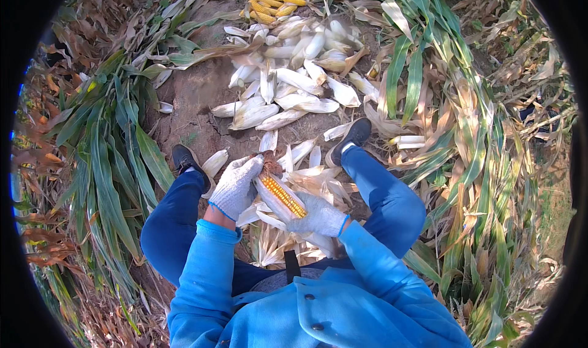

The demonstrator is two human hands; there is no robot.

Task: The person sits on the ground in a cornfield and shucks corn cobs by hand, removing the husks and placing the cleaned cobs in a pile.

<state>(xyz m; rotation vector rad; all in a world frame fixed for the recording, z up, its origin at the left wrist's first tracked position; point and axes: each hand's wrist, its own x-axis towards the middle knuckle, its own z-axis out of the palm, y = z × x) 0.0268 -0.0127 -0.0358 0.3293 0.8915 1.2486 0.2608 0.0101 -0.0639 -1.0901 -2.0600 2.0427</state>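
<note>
A partly husked ear of corn (283,196) lies slanted between my gloved hands, its yellow kernels showing in a strip between pale husk leaves. My left hand (236,185), in a white knit glove, grips its upper end, by the brown silk (272,163). Around the lower end and husk closes my right hand (319,214), gloved alike. Loose dry husks (317,178) lie on the ground just beyond and below the ear.
Unhusked ears (294,88) are heaped on bare soil ahead, with husked yellow cobs (275,1) behind them. Cut green stalks (108,136) lie at the left, more stalks (477,164) at the right. My shoes (356,136) stand either side of the husks.
</note>
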